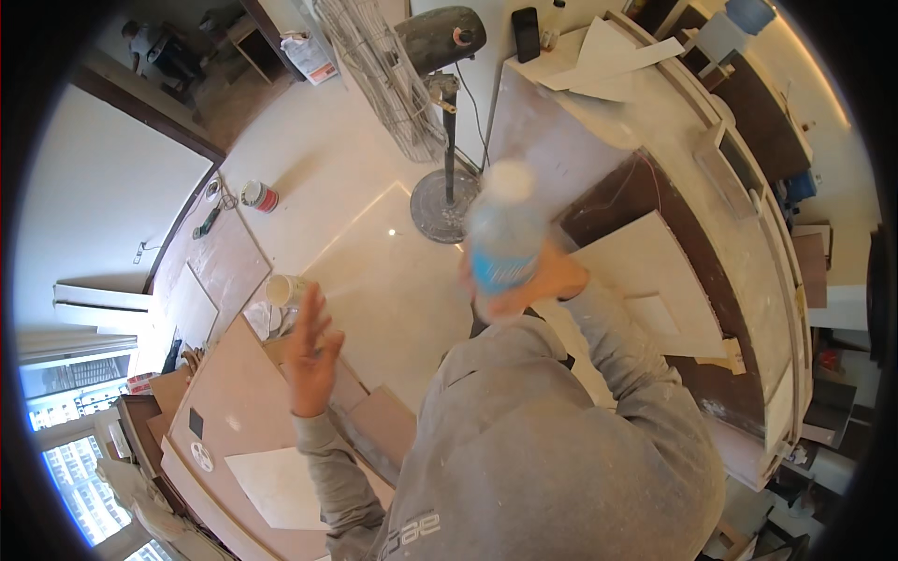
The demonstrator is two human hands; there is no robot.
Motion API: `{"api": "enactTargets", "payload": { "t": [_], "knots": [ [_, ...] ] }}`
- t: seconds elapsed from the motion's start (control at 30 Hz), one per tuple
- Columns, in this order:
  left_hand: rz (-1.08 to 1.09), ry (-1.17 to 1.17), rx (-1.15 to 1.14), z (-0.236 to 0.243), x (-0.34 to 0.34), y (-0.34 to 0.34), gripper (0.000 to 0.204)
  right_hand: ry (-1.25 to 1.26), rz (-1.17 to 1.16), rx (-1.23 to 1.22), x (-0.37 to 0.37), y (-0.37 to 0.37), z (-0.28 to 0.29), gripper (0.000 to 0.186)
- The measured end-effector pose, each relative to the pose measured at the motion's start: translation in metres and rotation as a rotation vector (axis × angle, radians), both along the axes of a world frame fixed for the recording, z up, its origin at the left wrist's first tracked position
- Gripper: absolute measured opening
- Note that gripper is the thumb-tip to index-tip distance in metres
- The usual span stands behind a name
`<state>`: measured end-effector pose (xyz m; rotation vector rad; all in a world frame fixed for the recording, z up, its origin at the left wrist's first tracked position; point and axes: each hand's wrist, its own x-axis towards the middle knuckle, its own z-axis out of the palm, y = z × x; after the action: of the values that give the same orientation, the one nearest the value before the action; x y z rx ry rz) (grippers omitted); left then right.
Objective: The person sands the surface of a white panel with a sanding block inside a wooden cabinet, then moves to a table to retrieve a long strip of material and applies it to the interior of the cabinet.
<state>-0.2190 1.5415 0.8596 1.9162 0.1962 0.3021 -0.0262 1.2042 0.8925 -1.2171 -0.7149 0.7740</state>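
Note:
My right hand [552,280] is wrapped round a clear plastic bottle [508,220] with a white cap and a blue label. The bottle stands roughly upright in front of my chest and is smeared by motion. My left hand [311,360] is raised to the left, fingers apart, with nothing in it. Just behind that hand, lower down, is an open pale tub [282,290]. Grey sleeves cover both my forearms.
A pedestal fan [447,201] stands ahead on the pale floor. To the right runs a long counter [645,122] with a phone [526,35] and white sheets on it. A can [259,195] sits at the left. Boards [229,421] lie at the lower left. Someone [164,51] is in the far doorway.

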Motion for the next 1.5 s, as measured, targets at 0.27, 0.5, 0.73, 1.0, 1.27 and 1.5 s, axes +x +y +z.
{"api": "enactTargets", "payload": {
  "t": [0.27, 0.5, 0.73, 1.0, 1.27, 1.5],
  "knots": [
    [-0.328, 1.102, 0.346, -0.274, -0.140, -0.013, 0.076, -0.240, -1.056, -0.148, 0.210, -0.106, -0.037, 0.030],
    [0.156, 1.167, 0.099, -0.318, -0.177, -0.102, 0.054, -0.281, -1.380, -0.095, 0.420, -0.162, -0.098, 0.050],
    [0.307, 1.303, 0.015, -0.278, -0.112, -0.149, 0.050, -0.281, -1.396, -0.130, 0.575, -0.200, -0.134, 0.056],
    [0.419, 1.431, 0.019, -0.240, -0.093, -0.161, 0.047, -0.953, -1.074, -1.252, 0.756, -0.203, -0.279, 0.048],
    [0.333, 1.436, 0.031, -0.258, -0.070, -0.188, 0.044, -1.069, -1.174, -0.902, 0.825, -0.170, -0.327, 0.035],
    [0.620, 1.475, -0.044, -0.287, -0.084, -0.252, 0.041, -0.893, -1.094, -1.208, 0.789, -0.127, -0.313, 0.037]
  ]
}}
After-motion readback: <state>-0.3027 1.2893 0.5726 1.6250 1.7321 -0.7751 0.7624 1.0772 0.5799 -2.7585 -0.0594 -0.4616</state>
